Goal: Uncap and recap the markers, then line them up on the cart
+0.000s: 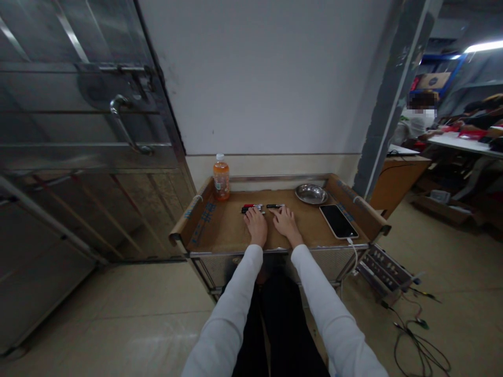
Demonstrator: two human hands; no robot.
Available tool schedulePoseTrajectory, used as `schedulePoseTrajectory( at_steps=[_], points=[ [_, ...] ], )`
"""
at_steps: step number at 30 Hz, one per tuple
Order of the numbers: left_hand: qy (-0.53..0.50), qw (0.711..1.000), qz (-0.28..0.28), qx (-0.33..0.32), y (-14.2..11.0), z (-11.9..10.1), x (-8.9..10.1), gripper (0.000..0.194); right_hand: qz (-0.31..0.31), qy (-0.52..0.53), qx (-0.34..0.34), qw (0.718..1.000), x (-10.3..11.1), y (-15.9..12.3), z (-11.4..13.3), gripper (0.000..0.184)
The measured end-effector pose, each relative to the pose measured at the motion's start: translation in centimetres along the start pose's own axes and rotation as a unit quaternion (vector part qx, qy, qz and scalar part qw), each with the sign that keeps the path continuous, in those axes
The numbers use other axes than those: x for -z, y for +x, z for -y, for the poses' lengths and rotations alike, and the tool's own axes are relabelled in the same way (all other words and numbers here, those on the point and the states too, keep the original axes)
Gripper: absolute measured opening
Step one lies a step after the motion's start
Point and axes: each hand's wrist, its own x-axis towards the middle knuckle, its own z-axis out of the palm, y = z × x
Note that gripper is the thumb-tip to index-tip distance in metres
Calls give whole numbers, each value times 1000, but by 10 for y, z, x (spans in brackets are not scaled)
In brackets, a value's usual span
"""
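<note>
My left hand [256, 225] lies flat on the cardboard-covered table top [220, 230], fingers stretched toward a small red and black object [251, 208] just beyond the fingertips. My right hand [286, 223] rests flat beside it, fingers spread, its tips close to a black pen-like object [275, 206]. Neither hand holds anything. Both arms wear white sleeves.
An orange drink bottle [221, 179] stands at the table's back left. A metal bowl [311, 194] sits at the back right, a phone [338, 221] on a white cable in front of it. A steel door [78, 136] is on the left. People sit at tables far right.
</note>
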Motion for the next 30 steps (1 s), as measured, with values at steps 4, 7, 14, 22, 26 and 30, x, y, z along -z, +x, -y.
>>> schedulePoseTrajectory(
  at_steps=[4,7,14,22,26,30],
  points=[
    [8,999,23,-33,1,1,-1,33,-8,1,-4,1000,-2,0,-1,41],
    [-8,992,59,-108,2,2,-5,30,-20,13,-3,1000,-3,0,-3,39],
    [-112,973,103,-173,8,2,-6,17,-28,16,-5,999,-4,1,-8,27],
    [-255,947,11,-194,6,0,3,19,-25,-2,-4,1000,-4,-3,-9,25],
    [-269,935,21,-229,3,-1,10,30,-16,-6,-9,1000,-4,-1,-9,26],
    [-279,938,38,-200,2,-2,15,26,-26,14,-2,1000,-5,-1,-10,28]
  ],
)
